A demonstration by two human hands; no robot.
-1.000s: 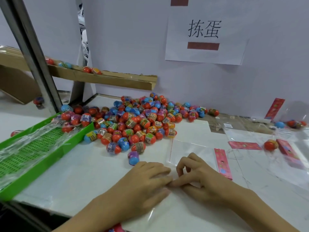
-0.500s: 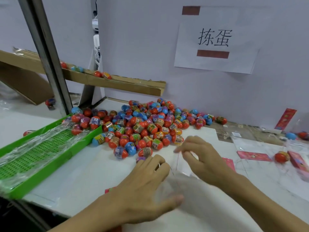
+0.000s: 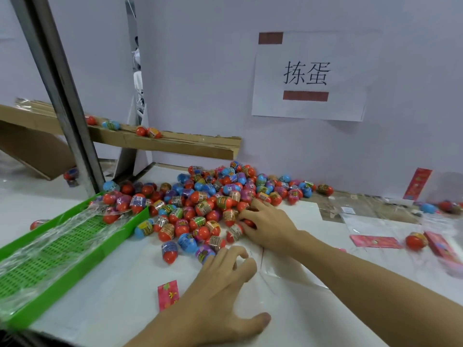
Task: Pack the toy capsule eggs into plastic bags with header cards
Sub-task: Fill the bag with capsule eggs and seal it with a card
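Since half a second ago the right hand has left the bag and reached forward into the near edge of the egg pile, where its fingers now curl over a red egg; whether it grips one egg or several I cannot tell. Meanwhile the left hand stays low on the clear bag, fingertips bent and pressing the film, thumb spread flat on the table. It seems to hold the bag's mouth, though the film is too clear to be sure it pinches it.

Judging by this, the step in hand is picking eggs to fill that bag. Next, the right hand must lift its eggs clear without scattering the neighbours and bring them back to the opening, which the left hand needs to keep parted.

One header card lies just left of the left wrist; others sit on the right with a stray egg. Left of the pile runs a green tray lined with film, and above it a cardboard chute carries a few more eggs.
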